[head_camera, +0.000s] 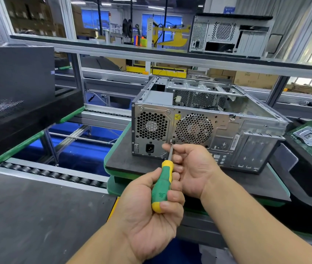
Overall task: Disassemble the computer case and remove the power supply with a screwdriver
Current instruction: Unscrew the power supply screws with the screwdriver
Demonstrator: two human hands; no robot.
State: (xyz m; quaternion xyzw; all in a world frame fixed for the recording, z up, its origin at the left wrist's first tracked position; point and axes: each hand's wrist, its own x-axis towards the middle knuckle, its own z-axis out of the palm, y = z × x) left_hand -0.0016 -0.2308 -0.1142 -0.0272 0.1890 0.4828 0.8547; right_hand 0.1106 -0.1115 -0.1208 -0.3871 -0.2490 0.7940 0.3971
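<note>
Gripping the green-and-yellow screwdriver (pixel 161 187), the left hand (pixel 151 212) sets its tip at a screw beside the power supply (pixel 152 130), the right hand's (pixel 193 168) fingers apparently steadying the shaft; the computer case (pixel 208 122) lies already opened on the counter (pixel 124 161), its supply unremoved.
</note>
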